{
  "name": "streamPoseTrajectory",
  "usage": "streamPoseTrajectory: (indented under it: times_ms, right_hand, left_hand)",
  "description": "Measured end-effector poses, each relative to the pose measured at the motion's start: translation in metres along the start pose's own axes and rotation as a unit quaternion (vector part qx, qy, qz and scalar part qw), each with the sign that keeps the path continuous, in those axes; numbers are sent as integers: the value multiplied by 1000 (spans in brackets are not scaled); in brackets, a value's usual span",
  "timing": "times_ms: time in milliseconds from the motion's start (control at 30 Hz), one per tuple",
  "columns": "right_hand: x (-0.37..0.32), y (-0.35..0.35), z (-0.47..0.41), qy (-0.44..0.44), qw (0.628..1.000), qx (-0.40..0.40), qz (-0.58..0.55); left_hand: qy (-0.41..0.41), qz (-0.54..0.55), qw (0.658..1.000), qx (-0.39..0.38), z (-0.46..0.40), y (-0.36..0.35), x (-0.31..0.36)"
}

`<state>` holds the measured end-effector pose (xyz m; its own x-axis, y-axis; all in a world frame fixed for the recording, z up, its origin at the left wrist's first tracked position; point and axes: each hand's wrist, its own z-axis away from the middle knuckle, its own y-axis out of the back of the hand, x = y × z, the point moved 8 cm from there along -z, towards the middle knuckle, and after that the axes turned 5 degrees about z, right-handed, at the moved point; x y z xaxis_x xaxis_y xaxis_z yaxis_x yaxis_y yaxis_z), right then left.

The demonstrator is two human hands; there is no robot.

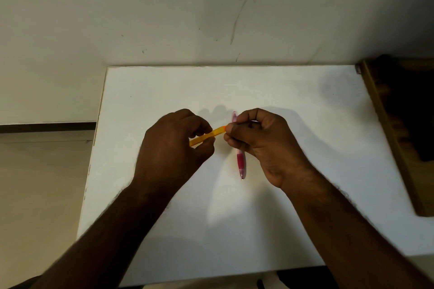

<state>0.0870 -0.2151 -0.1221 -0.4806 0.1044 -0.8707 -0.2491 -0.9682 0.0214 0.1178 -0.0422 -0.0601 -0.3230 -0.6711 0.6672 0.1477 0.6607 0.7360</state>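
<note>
Both forearms reach over a white table (281, 206), the left hand (171, 148) and right hand (260, 145) pinching opposite ends of an orange pen (211, 135) held between them above the surface. A pink pen (240, 159) lies on the table under the right hand's fingers.

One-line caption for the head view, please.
Left hand grips an orange pen while the right hand pinches its end, above a pink pen lying on the white table.
</note>
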Motion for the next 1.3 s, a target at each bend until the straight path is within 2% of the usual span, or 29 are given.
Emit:
streamPoseTrajectory:
  times_ms: [200,267,367,467,533,600,667,767,833,867,933,1000,1033,1100,1167,1300]
  right_hand:
    - [-5,1,0,23,991,-60,114]
    - [-3,1,0,21,990,-75,119]
    - [-6,1,1,35,991,-71,106]
    - [-12,5,-2,79,986,-27,143]
    - [-15,16,-5,115,964,48,234]
    - [-17,21,-3,134,920,108,352]
    - [-14,14,1,139,883,109,435]
    - [-13,-4,8,196,823,119,520]
    - [-13,-7,9,204,816,126,526]
    - [-11,-5,8,189,834,124,504]
    - [-8,3,2,135,907,113,382]
    - [-5,10,-3,89,975,92,181]
    - [-5,11,-4,71,991,78,77]
    - [-7,10,-5,49,994,46,-84]
    - [-7,11,-7,28,979,22,-199]
    - [-16,4,-6,19,913,-62,-403]
  left_hand:
    - [-71,-51,995,-42,1,-6,7]
    - [-82,-53,993,-69,1,-10,7]
    - [-40,-31,996,-73,1,-13,0]
    - [70,-13,995,-63,1,-16,-19]
    - [144,-14,988,-55,2,-19,-35]
    - [185,-16,982,-43,4,-19,-44]
    - [199,-30,979,-35,4,-19,-47]
    - [207,-56,976,-45,3,-22,-50]
    - [212,-59,974,-53,3,-24,-52]
    - [215,-59,973,-54,3,-24,-52]
    - [213,-55,974,-47,3,-23,-52]
    - [209,-35,977,-25,3,-20,-51]
    - [209,-23,977,-14,3,-18,-51]
    - [210,-7,978,0,4,-15,-51]
    - [205,-5,979,7,3,-13,-50]
    - [180,-16,983,15,3,-11,-44]
